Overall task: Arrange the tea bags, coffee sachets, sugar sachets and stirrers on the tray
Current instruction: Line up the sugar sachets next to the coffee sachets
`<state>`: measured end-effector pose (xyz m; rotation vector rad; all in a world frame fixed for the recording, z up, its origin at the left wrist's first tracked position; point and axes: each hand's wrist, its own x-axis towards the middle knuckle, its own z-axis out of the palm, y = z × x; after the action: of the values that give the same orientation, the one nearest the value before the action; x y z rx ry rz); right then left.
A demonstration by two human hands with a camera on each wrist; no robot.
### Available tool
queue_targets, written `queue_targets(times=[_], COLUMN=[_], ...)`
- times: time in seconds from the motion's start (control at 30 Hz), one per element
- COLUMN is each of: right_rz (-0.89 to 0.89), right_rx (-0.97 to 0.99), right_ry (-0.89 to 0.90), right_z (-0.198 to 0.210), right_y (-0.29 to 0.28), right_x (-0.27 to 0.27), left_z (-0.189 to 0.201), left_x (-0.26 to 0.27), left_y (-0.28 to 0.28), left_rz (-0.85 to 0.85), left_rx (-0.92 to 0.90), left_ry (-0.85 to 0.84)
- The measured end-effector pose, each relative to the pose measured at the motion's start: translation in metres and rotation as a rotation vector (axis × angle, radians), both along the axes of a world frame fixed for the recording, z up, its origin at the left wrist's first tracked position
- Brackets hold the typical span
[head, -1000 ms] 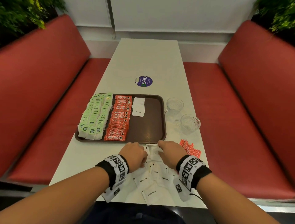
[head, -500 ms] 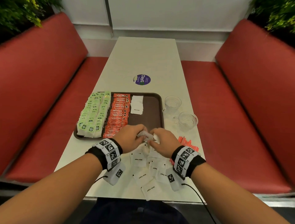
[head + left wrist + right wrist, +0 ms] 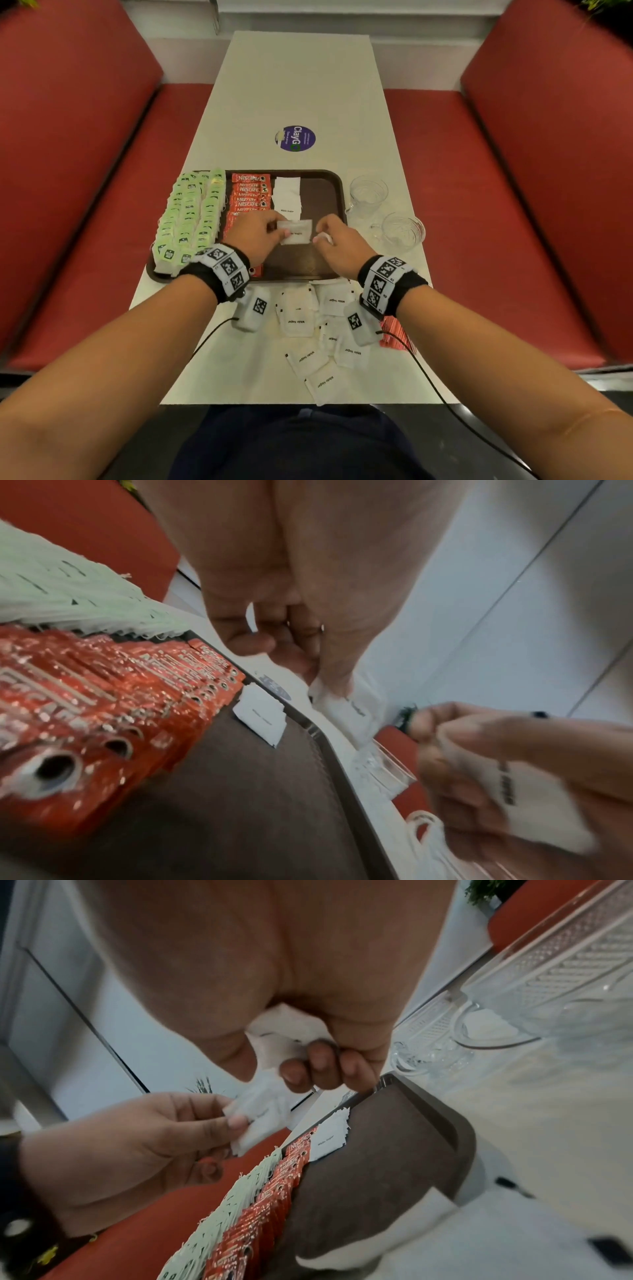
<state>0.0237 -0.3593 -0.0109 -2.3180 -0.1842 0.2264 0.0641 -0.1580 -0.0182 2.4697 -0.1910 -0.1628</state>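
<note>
Pinching sugar sachet (image 3: 295,232) in left hand (image 3: 255,236) above brown tray (image 3: 325,192); right hand (image 3: 337,245) curled round more white sachets. We lay it overlapping sugar row (image 3: 287,197) beside coffee sachets (image 3: 248,193), edges square, print same way. Stirrers (image 3: 394,334) half hidden behind right wrist; count of sachets in right fist unreadable; wrist views blurred.
</note>
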Motion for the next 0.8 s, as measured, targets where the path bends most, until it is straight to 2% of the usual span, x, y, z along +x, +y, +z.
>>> queue_targets(times=[0.13,0.37,0.5,0.7,0.8], right_rz=[-0.061,-0.06,-0.038,-0.063,-0.096], right_rx=[0.119,0.066,0.008,0.085,0.165], right_ry=[0.053,0.095,0.042,0.039,0.091], right_z=[0.004,-0.003,-0.009,-0.015,-0.014], right_y=[0.003,-0.003,-0.01,-0.016,-0.016], right_x=[0.012,0.038,0.048,0.056,0.057], left_z=[-0.011,-0.033,-0.045,-0.053,-0.052], left_x=[0.041,0.092,0.102,0.11,0.11], left_y=[0.009,-0.001,-0.011,-0.014,-0.011], left_rz=[0.13,0.153,0.212,0.212,0.197], left_rx=[0.07,0.194,0.188,0.256,0.276], left_ry=[0.03,0.118,0.148,0.17,0.172])
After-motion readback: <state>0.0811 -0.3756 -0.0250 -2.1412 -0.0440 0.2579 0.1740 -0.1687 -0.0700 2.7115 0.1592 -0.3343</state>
